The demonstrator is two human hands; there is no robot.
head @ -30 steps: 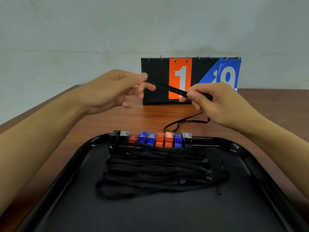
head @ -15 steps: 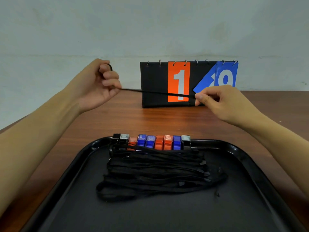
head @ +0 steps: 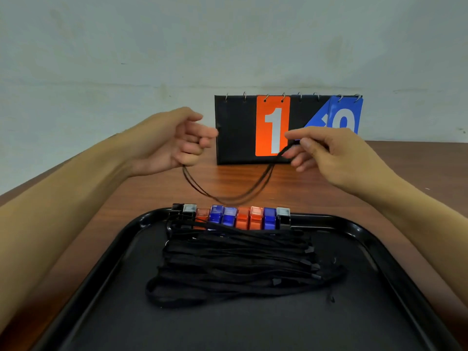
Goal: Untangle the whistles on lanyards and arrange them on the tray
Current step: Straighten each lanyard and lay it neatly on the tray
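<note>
A black lanyard [head: 229, 196] sags in a doubled loop between my two hands, above the table behind the tray. My left hand [head: 174, 140] has its fingers curled around one end. My right hand [head: 326, 154] pinches the other end between thumb and fingers. Whether a whistle hangs on this lanyard is hidden. On the black tray [head: 101, 287], several whistles [head: 231, 217] in black, silver, orange and blue stand in a row along the far rim. Their black lanyards [head: 235, 267] lie folded in a stack in front of them.
A flip scoreboard [head: 287, 129] showing an orange 1 and blue cards stands at the back of the wooden table [head: 417, 168], just behind my hands. A pale wall rises behind it. The tray's near half is bare black surface.
The lanyard was pulled taut between my hands half a second ago. My hands have since come closer together and lower, so the lanyard now droops in a slack loop.
</note>
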